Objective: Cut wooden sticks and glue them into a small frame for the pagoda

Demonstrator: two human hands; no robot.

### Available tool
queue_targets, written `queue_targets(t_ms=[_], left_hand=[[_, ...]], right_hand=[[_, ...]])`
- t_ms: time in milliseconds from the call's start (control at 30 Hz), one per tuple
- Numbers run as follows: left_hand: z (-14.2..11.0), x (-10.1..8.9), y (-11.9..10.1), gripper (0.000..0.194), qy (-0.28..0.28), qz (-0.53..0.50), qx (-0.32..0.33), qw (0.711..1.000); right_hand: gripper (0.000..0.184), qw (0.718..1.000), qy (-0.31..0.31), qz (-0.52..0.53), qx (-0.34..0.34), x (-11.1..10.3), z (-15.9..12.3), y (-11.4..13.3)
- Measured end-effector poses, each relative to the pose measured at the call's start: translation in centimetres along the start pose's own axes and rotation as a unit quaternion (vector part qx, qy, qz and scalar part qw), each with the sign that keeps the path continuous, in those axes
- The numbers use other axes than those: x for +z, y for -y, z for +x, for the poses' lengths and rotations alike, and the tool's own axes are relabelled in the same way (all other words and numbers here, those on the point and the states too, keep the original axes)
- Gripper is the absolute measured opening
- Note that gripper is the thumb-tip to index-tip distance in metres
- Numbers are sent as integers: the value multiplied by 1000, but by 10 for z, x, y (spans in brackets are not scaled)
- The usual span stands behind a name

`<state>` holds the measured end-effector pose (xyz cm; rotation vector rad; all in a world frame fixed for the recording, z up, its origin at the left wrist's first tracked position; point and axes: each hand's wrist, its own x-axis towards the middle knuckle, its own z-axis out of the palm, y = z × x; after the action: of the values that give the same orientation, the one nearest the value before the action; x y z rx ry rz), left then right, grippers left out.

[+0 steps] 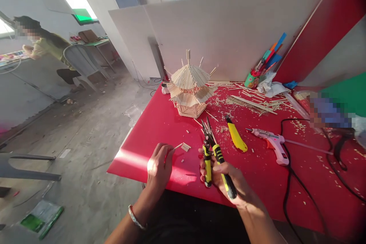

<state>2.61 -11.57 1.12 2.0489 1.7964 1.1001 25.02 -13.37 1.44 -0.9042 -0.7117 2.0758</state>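
Note:
My left hand (160,164) pinches a short thin wooden stick (178,146) over the near left part of the red table. Beside the stick's tip lies a small flat wooden piece (185,147). In my right hand (228,179) is a pair of long-nose pliers (211,152) with yellow and black handles, jaws parted and pointing away from me. Beyond both hands stands a pagoda model (190,87) built of thin wooden sticks, with two tiers of roof. To the right of the pliers lies a yellow utility knife (236,135).
A pink glue gun (271,143) rests on the red table (137,152), its black cord trailing on the right. Loose sticks (254,103) and shavings spread behind. A holder of tools (253,78) stands by the white board (228,34). A person (48,42) sits far left.

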Motion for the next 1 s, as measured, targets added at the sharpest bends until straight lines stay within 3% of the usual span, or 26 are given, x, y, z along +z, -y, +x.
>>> queue_targets(t_ms=[133,267,467,767,900,1000], left_hand=[[9,-5,-17,17,41,-116,-11,992],[12,1,-27,24,80,-207,-24,975],[8,5,-33,28,112,-262,-12,958],[13,-1,-47,27,149,-233,57,959],[13,1,-52,28,175,-212,94,957],[10,5,-55,29,181,-208,105,955]], right_hand=[[53,970,-48,-231,-55,11,-28,11],[55,931,-63,-341,-118,19,-40,14],[60,909,-105,-378,-140,13,-44,-4],[72,883,-140,-429,-132,14,-56,-19],[67,872,-162,-447,-116,16,-63,-33],[50,883,-165,-428,-104,17,-68,-39]])
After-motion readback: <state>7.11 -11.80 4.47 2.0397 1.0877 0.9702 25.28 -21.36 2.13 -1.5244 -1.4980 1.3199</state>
